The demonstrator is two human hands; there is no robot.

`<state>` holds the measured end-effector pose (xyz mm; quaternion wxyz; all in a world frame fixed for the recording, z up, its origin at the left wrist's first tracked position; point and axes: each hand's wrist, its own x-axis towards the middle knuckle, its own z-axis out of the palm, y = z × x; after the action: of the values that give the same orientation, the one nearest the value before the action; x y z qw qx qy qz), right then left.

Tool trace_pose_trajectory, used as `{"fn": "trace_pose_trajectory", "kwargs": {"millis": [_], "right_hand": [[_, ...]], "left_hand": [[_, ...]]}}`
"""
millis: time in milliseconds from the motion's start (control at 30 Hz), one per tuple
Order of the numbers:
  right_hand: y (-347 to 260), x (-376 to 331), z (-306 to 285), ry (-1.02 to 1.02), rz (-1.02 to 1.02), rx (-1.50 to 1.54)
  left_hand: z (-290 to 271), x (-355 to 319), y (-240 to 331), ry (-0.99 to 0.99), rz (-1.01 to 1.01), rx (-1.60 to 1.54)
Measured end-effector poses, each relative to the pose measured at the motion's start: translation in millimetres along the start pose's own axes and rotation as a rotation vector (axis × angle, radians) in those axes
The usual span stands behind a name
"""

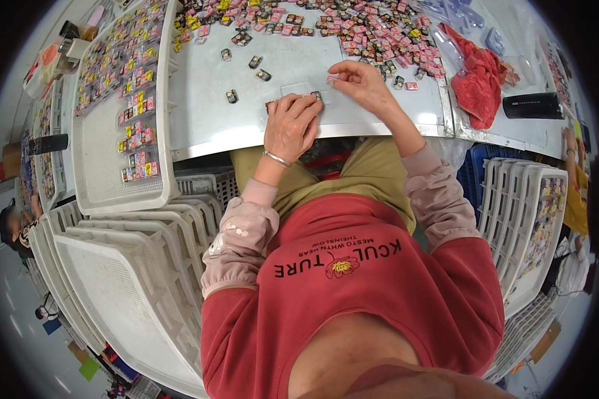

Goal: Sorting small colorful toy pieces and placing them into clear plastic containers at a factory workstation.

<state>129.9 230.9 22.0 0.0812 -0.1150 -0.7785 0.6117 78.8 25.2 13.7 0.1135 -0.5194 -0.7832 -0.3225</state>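
At the table's near edge my left hand [291,126] curls over a small clear plastic case [298,88]. Dark little pieces show at its fingertips, and the palm hides most of the case. Up and to the right, my right hand [366,88] pinches a small pink-and-white block [331,80] between thumb and fingertips. Several loose black printed blocks [263,75] lie just beyond my left hand. Farther back spreads a large heap of small pink, black and yellow blocks [386,33].
A white plastic tray [93,179] at the left holds rows of filled clear cases [140,136]. More white trays [123,279] are stacked below it. A red cloth [476,86] and a black cylinder [532,106] lie at the right. Crates [522,219] stand beside my right side.
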Motion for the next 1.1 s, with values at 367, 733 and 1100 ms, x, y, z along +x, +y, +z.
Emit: {"fn": "trace_pose_trajectory", "kwargs": {"millis": [367, 733, 1100], "right_hand": [[0.1, 5.8, 1.9, -0.069, 0.037, -0.098], [0.3, -15.0, 37.2, 0.282, -0.145, -0.199], [2.8, -2.0, 18.1, 0.027, -0.255, -0.279]], "left_hand": [[1.4, 2.5, -0.4, -0.004, 0.011, 0.013], [0.7, 3.2, 2.6, 0.023, 0.019, 0.021], [0.5, 5.8, 1.4, 0.024, 0.023, 0.018]]}}
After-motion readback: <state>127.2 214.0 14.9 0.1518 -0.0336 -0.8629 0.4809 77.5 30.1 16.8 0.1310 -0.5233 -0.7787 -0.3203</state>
